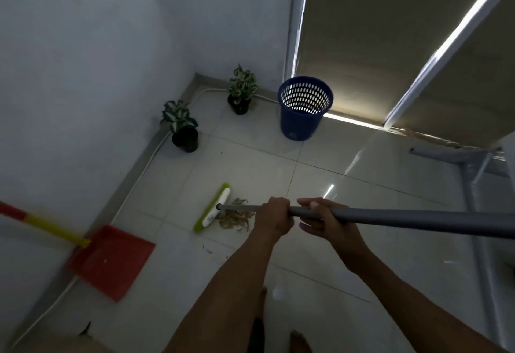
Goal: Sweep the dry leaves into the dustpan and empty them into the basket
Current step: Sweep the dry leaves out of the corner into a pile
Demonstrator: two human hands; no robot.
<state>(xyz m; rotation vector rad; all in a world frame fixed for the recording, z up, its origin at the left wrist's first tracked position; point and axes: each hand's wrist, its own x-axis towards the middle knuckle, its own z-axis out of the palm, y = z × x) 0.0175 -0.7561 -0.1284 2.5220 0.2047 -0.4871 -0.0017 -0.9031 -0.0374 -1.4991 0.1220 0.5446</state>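
Note:
A small pile of dry brown leaves point(237, 217) lies on the white tiled floor. The green and white broom head point(213, 207) rests on the floor just left of the pile, touching it. My left hand point(274, 216) and my right hand point(324, 214) both grip the grey broom handle point(404, 217), the left lower down the shaft. The red dustpan point(111, 260) with a yellow and red handle lies flat by the left wall. The blue perforated basket point(303, 107) stands upright at the back near the door.
Two potted plants point(182, 126) point(241, 90) stand along the back left corner. A white cable runs along the skirting. A grey metal frame point(471, 174) stands at the right. My bare feet point(299, 340) show at the bottom.

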